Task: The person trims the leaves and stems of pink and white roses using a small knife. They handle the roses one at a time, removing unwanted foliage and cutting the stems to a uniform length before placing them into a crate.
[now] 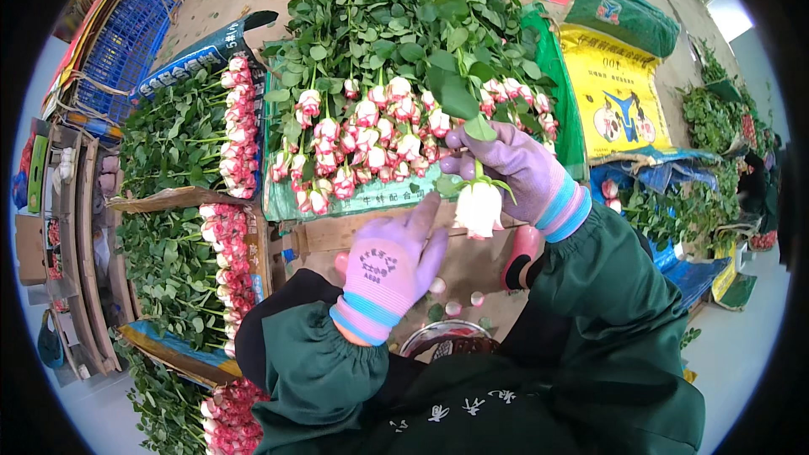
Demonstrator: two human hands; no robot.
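Note:
My right hand (505,164), in a purple work glove, grips the stem of a single rose just behind its head. That white rose bloom (478,208) hangs downward, and its leafy stem runs up and away from me. To the left of the bloom, my left hand (397,253) has its fingers apart and holds nothing; it wears a matching glove. Beyond both hands lies a heap of pink-and-white roses (373,133), heads toward me, on a green woven sack (379,199) over a wooden bench. The lower part of the right hand's fingers is partly hidden by leaves.
At left, rose bundles (239,133) are stacked in rows between cardboard dividers (183,199). A blue plastic crate (123,44) stands behind them. Right, a yellow sack (613,95) lies near more greenery (689,202). Below my hands are loose petals (452,308) and a round container (442,332).

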